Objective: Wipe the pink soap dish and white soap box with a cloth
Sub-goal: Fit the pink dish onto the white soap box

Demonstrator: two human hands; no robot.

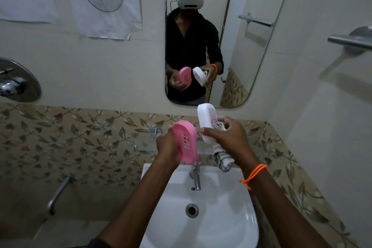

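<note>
Pink soap dish (186,143) – oval, slotted, tilted on edge, gripped by left hand (168,146). White soap box (207,122) upright w/ striped cloth (222,159) in right hand (227,138). Both held above sink (231,217), near tap (196,175) – dish & box just apart.

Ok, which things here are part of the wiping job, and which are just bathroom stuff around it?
Job: pink soap dish in left hand; white soap box and cloth in right hand.
Not job: sink, tap, mirror, towel bar.
</note>
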